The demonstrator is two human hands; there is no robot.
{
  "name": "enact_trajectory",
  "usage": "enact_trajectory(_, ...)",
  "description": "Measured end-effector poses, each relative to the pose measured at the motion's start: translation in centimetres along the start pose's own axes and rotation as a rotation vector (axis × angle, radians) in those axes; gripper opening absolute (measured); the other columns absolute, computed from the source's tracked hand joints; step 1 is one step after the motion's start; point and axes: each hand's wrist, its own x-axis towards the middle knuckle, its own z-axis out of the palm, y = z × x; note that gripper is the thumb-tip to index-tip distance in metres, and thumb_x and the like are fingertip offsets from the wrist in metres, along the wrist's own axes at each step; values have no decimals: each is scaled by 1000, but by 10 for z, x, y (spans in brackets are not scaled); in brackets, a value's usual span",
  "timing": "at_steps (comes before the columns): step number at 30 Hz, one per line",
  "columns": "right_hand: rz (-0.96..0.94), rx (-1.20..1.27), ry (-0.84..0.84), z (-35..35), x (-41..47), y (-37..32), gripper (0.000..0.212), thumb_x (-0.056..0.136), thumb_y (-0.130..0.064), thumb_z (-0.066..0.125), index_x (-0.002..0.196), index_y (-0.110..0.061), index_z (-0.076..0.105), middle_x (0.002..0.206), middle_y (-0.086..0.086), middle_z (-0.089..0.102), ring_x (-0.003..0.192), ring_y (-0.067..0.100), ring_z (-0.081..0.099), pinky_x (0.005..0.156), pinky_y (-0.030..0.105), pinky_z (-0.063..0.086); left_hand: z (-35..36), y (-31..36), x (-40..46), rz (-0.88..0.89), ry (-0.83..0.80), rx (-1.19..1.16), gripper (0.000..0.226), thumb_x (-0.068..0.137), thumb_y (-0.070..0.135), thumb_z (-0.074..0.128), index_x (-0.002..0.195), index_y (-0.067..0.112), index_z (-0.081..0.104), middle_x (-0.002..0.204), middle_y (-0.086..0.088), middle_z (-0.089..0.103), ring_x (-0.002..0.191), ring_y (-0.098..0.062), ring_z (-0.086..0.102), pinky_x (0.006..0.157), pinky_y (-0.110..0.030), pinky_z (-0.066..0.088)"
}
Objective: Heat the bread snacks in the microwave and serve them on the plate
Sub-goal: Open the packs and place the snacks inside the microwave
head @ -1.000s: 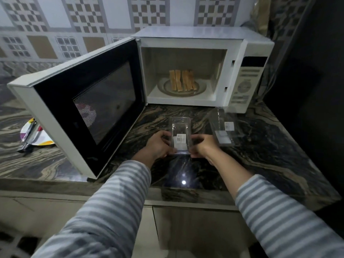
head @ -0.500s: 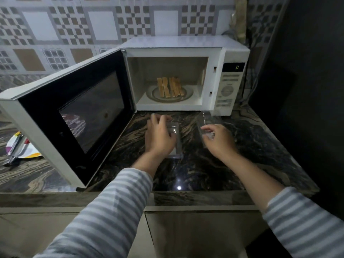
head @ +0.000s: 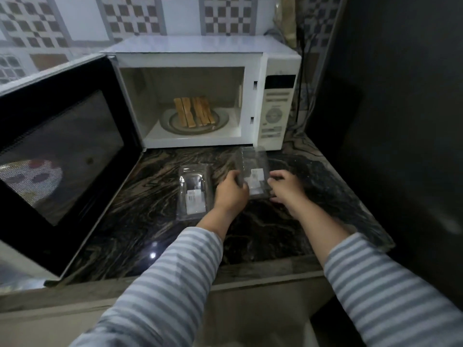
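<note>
1. Reaching out in striped sleeves, two hands meet at one clear plastic pack (head: 253, 171): the left hand (head: 231, 192) curls its fingers round the pack's left edge, and the right hand (head: 285, 187) grasps its right edge.
2. A second clear pack (head: 194, 190), with a white label, lies flat on the counter (head: 140, 201) just left of the left hand, touched by neither hand. That makes two packs in all.
3. The counter is dark, glossy stone with pale swirling veins and one bright glint of light near its front edge.
4. One white microwave (head: 208, 50) stands at the back, its door (head: 59, 156) swung wide open to the left.
5. Inside, about four or five bread snacks (head: 194, 111) lie side by side on the round turntable: long, thin, golden-brown strips.
6. Behind is a wall of checker-patterned tiles (head: 132, 18); a dark surface fills the right side.
</note>
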Motion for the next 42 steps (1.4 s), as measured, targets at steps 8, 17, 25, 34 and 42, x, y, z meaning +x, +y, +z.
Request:
enact_trajectory(8, 92, 84, -89, -7, -14, 18, 30, 84, 10, 61, 98, -16, 60, 81, 6, 60, 70, 18, 61, 72, 36, 59, -3, -14, -17, -171, -62, -176, 30, 76, 1, 71, 99, 14, 57, 86, -5, 62, 73, -24, 59, 60, -33, 52)
enact_trajectory(17, 124, 89, -97, -10, -36, 24, 35, 75, 16, 68, 93, -14, 64, 105, 19, 65, 73, 25, 66, 49, 25, 56, -9, -13, -44, -198, -111, -236, 41, 76, -11, 71, 100, 12, 47, 73, -4, 51, 51, -18, 51, 33, -19, 42)
enact_trajectory(25, -155, -449, 66, -11, -44, 24, 40, 85, -31, 69, 122, -23, 57, 118, 3, 63, 106, 22, 59, 78, 29, 47, -27, -9, -57, 97, 125, 350, 17, 90, 36, 58, 99, 23, 63, 100, -2, 68, 89, -27, 64, 72, -33, 50)
enact_trajectory(34, -352, -397, -10, 24, -38, 14, 81, 87, -59, 53, 147, -48, 1, 161, 8, 6, 145, 33, 17, 110, 46, 29, -61, -38, -29, 199, 568, 513, 56, 81, 38, 64, 132, 24, 48, 136, -12, 43, 125, -35, 39, 101, -46, 35)
enact_trajectory(42, -468, -347, 127, 42, -37, 21, 76, 86, -49, 61, 148, -45, 17, 155, 7, 26, 136, 28, 38, 96, 37, 44, -59, -60, -22, 134, 375, 333, 75, 84, 43, 64, 147, 32, 24, 149, -11, 25, 123, -36, 46, 93, -45, 45)
